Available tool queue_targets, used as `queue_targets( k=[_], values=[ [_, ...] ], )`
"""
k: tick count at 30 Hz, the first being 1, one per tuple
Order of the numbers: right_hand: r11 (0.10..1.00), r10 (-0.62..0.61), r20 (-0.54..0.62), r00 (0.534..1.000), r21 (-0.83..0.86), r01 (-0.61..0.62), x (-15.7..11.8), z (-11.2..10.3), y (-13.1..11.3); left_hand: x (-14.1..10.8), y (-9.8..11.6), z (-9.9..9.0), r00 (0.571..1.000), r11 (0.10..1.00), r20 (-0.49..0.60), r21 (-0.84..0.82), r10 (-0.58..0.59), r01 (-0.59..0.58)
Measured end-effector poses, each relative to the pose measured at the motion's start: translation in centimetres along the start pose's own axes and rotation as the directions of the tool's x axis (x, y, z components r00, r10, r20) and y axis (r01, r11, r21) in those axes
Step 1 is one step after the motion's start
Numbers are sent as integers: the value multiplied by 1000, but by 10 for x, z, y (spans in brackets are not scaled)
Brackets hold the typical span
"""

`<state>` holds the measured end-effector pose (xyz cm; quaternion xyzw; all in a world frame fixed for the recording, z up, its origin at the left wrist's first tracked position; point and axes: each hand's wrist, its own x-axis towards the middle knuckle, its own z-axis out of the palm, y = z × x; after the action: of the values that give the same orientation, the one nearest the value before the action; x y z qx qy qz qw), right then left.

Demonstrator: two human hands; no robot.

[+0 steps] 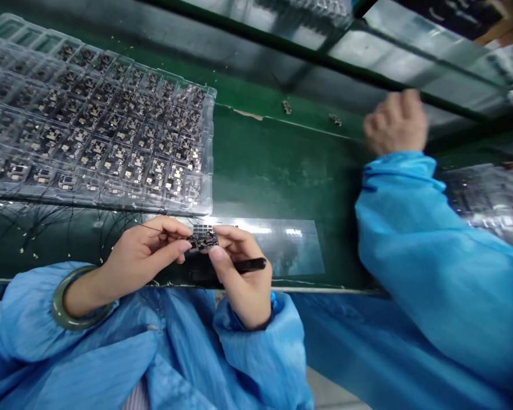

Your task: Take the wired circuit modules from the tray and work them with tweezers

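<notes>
Green bench top (pixel 282 171) fills the view, scuffed, w/ a torn patch near its far edge and tiny pale flecks scattered about. Dark green rail (pixel 325 64) w/ glass panels runs across at 12 o'clock; pale floor (pixel 331 387) shows at 5 o'clock, past the bench edge.

Small PCB (pixel 203 241) sits at 6 o'clock, held up off the bench btwn both hands. L hand (pixel 143 256) grasps it: thumb and fingers pinch its left end. R hand (pixel 243 279) is closed too, fingers pinching the board's right end and wrapped around a slim black tool (pixel 250 265), tip hidden behind the fingers. Jade bangle (pixel 68 302) circles the L wrist; both sleeves are blue smock (pixel 248 341).

Clear blister tray (pixel 102 131), rows of small boards in its pockets, lies at 10 o'clock, just past the hands. Fine dark wires (pixel 47 228) trail at 9 o'clock below it. Clear sheet (pixel 282 245) lies on the bench just right of the hands. Two small parts (pixel 286 107) sit near the far edge.

Co-worker's blurred, curled hand (pixel 395 122) and blue sleeve (pixel 427 256) cut in from 3 o'clock, beside another tray (pixel 487 199), apart from the person's hands.
</notes>
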<state>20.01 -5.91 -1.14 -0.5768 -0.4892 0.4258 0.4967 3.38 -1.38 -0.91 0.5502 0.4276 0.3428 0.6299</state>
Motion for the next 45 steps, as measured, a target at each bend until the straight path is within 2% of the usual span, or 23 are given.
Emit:
queue_targets(
  k=[3, 9, 18, 23, 30, 37, 41, 45],
  values=[
    [996, 70, -32, 997, 52, -68, 1, 10, 1, 0, -1, 0, 999, 999, -19, -14, 42, -42],
    [987, 69, -80, 994, 150, -57, 2, 23, 2, 0, -4, -3, 982, 984, -90, -43, 168, -172],
    [986, 76, -119, 990, 157, -57, -2, 31, 0, 0, 0, -2, 996, 993, -57, -85, 75, -79],
    [983, 102, -158, 982, 169, -75, -5, 36, -6, 0, 0, -4, 992, 986, -62, -119, 107, -114],
    [991, 60, -215, 975, 133, -31, -5, 35, -6, -2, -2, -7, 989, 975, -76, -175, 125, -137],
    [983, 40, -250, 968, 184, 7, -6, 39, -5, -1, -3, -7, 991, 971, -56, -198, 124, -133],
    [980, 35, -251, 967, 198, 16, -7, 40, -5, -2, -3, -8, 994, 982, -76, -166, 78, -89],
    [982, 77, -196, 978, 182, -41, -10, 37, -6, -4, -4, -9, 997, 993, -65, -105, 39, -46]
  ],
)
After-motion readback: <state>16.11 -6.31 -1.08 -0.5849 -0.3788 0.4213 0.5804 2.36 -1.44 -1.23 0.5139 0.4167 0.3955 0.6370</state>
